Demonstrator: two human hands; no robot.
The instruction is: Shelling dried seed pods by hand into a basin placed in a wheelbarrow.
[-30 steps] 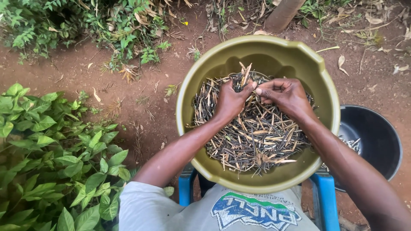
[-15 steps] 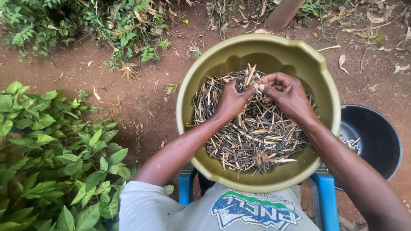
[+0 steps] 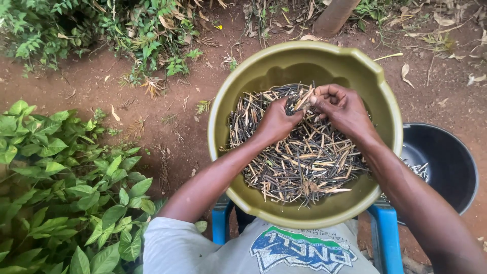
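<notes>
Dry pod (image 3: 299,103) between both hands (image 3: 312,109)

ground (image 3: 91,86): bare reddish-brown dirt
on ground: dry leaves (image 3: 406,71), twigs, black tub (image 3: 451,162) at right
edges: green plants (image 3: 61,177) left and top
blue chair (image 3: 383,228): stands on dirt, under the person
tree trunk (image 3: 335,15): top edge

Olive-green basin (image 3: 383,109) at centre, dark brown and pale straw dried pods (image 3: 299,162) inside, black bucket (image 3: 446,167) at right, blue chair (image 3: 385,231) below, reddish-brown soil (image 3: 76,91), green leaves (image 3: 56,193) lower left.
</notes>
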